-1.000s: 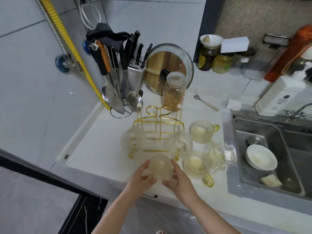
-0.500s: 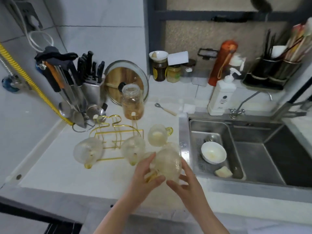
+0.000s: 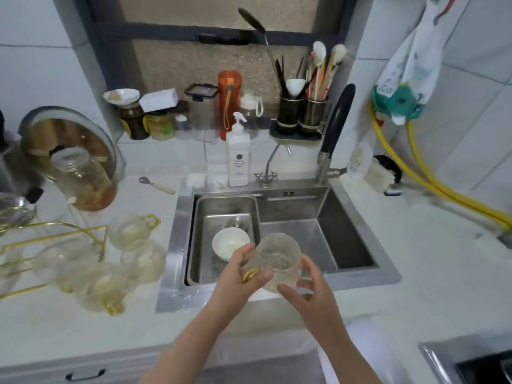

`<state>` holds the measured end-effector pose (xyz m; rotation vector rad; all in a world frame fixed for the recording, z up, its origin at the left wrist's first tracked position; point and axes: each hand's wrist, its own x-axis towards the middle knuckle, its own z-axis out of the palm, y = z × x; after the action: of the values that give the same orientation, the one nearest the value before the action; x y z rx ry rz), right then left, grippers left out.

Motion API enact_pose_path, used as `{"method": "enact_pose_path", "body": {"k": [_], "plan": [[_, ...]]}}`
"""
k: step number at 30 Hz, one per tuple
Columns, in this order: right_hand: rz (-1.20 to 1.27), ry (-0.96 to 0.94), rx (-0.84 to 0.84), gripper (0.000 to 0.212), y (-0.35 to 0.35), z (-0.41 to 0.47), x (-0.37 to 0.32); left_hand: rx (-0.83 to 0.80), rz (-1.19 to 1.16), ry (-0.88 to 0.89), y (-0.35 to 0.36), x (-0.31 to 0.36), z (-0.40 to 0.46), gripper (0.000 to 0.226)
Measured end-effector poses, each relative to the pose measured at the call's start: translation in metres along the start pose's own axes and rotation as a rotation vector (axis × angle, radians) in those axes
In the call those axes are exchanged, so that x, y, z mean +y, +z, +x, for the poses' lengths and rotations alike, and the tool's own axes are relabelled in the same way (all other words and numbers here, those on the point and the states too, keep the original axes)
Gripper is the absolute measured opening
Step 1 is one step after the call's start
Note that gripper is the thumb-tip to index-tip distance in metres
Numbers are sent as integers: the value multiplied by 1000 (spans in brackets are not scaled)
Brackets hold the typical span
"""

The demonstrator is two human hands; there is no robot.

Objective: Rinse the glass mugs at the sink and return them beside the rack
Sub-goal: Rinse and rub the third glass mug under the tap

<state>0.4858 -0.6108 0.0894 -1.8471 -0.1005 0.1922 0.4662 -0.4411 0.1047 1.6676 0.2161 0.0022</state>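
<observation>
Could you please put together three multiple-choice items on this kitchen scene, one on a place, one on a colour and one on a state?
1. Where is the white bowl?
A. in the tray inside the sink
B. on the counter by the rack
C. on the window sill

2. What colour is the handle of the glass mug being held?
A. black
B. gold
C. white

3. How is that mug held?
A. by the left hand alone
B. it stands free on the counter
C. between both hands, above the sink

Answers:
1. A, the bowl sits in the steel tray in the sink's left part.
2. B, a gold handle shows under the left hand.
3. C, the left hand has its grip at the handle side and the right hand cups the other side, over the basin's front edge.
</observation>
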Motion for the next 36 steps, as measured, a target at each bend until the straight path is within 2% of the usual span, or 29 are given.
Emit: {"method": "enact_pose_path", "body": {"k": [4,11,14,16,21,23,26,28,31,34,35,36], "plan": [[15,1,53,55,-48,8,12,-63,31,18,48,8,19,49],[10,29,80,79,-81,49,28,-141,200,105,87,17,75,50],[80,30,81,63,-87,72,35,-193,208,73,94,17,104,47],[136,52,70,62,-91,91,38,-212,196,46,97,15,124,44],[244,123,83,68,-98,142,49,-200,172,-61,104,10,173,34],[220,162,100,75,-98,152,54,-189,169,-94,108,4,186,39],[184,235,77,86,-96,162,58,-129,196,-123,110,-4,202,65],[147,273,59,88,-96,172,57,-83,221,-131,112,-8,214,55],[152,290,70,72,-97,189,66,6,242,-170,117,-6,227,13],[81,288,61,32,-102,199,64,52,253,-166,124,-2,229,14],[56,284,57,23,-104,202,64,61,250,-180,125,-3,230,15],[27,270,48,23,-106,207,63,62,251,-197,127,-4,232,17]]}}
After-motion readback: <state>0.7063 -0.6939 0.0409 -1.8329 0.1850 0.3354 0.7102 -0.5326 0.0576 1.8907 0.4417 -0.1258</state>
